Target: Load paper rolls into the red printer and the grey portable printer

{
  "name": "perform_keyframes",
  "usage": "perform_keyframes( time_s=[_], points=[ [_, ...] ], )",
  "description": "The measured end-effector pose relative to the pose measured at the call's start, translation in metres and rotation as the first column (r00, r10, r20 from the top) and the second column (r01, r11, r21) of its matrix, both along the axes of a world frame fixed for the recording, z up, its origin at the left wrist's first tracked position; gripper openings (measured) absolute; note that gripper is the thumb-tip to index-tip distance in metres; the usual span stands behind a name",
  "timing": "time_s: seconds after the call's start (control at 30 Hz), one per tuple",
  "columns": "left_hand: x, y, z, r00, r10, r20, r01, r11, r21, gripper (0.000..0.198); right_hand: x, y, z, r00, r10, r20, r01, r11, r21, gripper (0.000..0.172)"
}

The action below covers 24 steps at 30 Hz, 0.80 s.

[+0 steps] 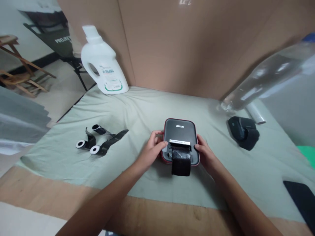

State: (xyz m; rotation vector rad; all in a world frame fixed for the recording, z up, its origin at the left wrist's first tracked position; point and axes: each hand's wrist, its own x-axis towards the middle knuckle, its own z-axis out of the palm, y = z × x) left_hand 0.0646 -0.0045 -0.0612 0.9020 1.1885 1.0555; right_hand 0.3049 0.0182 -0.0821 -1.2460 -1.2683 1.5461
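Observation:
A black label printer [180, 132] with rounded corners and a red edge is in front of me. A glossy black strip [181, 164] hangs from the slot at its near end, just below a white sticker. My left hand [153, 146] grips the printer's left side, thumb on top. On the opposite side my right hand [204, 150] holds the edge, its thumb also resting on the top. The fingers under the printer are partly hidden. To the left lie several small rolls [100, 147] of black strip, some with white cores.
A white detergent bottle [104, 62] stands at the back left against a brown board [177, 46]. At right are a large clear bottle [265, 75], a black device with a strip [242, 131] and a clear tube [256, 112]. A dark flat object [300, 198] lies near the right edge.

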Motion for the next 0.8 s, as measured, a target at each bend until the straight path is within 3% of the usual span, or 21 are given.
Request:
perform_keyframes(
  time_s=[0.1,0.23,0.33,0.43,0.57,0.67,0.8],
  points=[
    [0.002,-0.007,-0.005,0.989,0.070,-0.128,-0.050,0.987,0.151,0.039,0.009,-0.022,-0.012,0.999,0.037,-0.004,-0.036,0.993,0.112,0.072],
    [0.009,-0.011,-0.012,0.998,-0.044,-0.046,0.049,0.991,0.125,0.055,0.005,-0.051,-0.014,0.973,0.096,0.208,-0.153,0.950,0.273,0.077],
    [0.013,-0.005,-0.011,0.997,-0.025,0.068,0.020,0.996,0.085,0.062,-0.016,-0.056,-0.006,0.930,-0.003,0.367,-0.179,0.869,0.461,0.066],
    [0.001,0.010,0.000,0.992,0.042,0.116,-0.051,0.995,0.081,0.066,-0.044,-0.041,0.008,0.891,-0.072,0.447,-0.240,0.762,0.601,0.059],
    [-0.049,0.046,0.032,0.974,0.111,0.198,-0.151,0.968,0.200,0.061,-0.100,0.007,0.034,0.880,-0.109,0.462,-0.288,0.651,0.702,0.058],
    [-0.105,0.079,0.054,0.952,0.168,0.257,-0.235,0.936,0.261,0.046,-0.160,0.051,0.051,0.914,-0.090,0.395,-0.261,0.615,0.744,0.059],
    [-0.184,0.115,0.063,0.910,0.345,0.232,-0.389,0.902,0.185,0.027,-0.246,0.099,0.054,0.928,0.018,0.372,-0.310,0.591,0.745,0.068]
  ],
)
